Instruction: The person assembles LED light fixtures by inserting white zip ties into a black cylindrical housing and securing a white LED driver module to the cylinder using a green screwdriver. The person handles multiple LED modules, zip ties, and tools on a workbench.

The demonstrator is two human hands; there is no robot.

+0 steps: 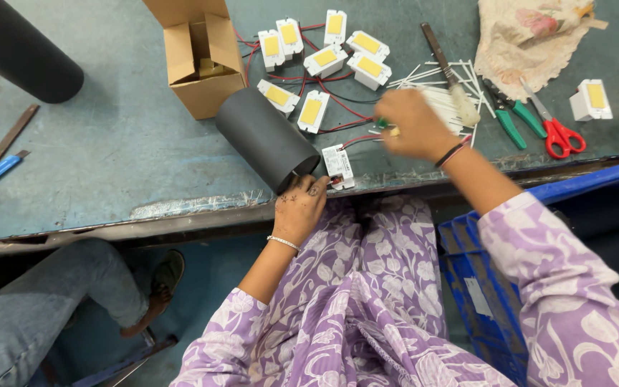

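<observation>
The dark grey matte cylinder housing (266, 137) lay on its side on the worn blue-green metal worktable (109, 143), w/ its long axis running diagonally: far end toward the open brown cardboard box (196, 57), near end at the table's front edge. The left hand (299, 208) sat right at that near end, fingers curled up against the rim from below the edge, thumb side toward a small white rectangular driver module w/ red leads (338, 165) just beside the opening. Whether the fingers actually pinched the rim or only pressed on it, cannot tell; the fingertips were hidden behind the housing's end. So the cylinder lay up and to the left of that grip, and the left hand was clearly the nearer one.

The right hand (411, 123) was out over the table to the right of the cylinder, apart from it, fingers pressed together around a small green-tipped tool or wire end (382, 123); it was motion-blurred, so the exact item is unclear. Forearm reached fwd from the purple floral sleeve, wrist w/ a dark band, knuckles up.

Around it: a cluster of white square LED modules w/ yellow chips (324, 61) trailing red wires, a scatter of thin white sleeving sticks (460, 75), a wood-handled brush (449, 72), green-handled pliers (514, 115), red-handled scissors (557, 132), a crumpled floral cloth (531, 36). A blue plastic crate (488, 287) stood by the right knee. Another person's leg in grey trousers (37, 308) showed under the table at left.
</observation>
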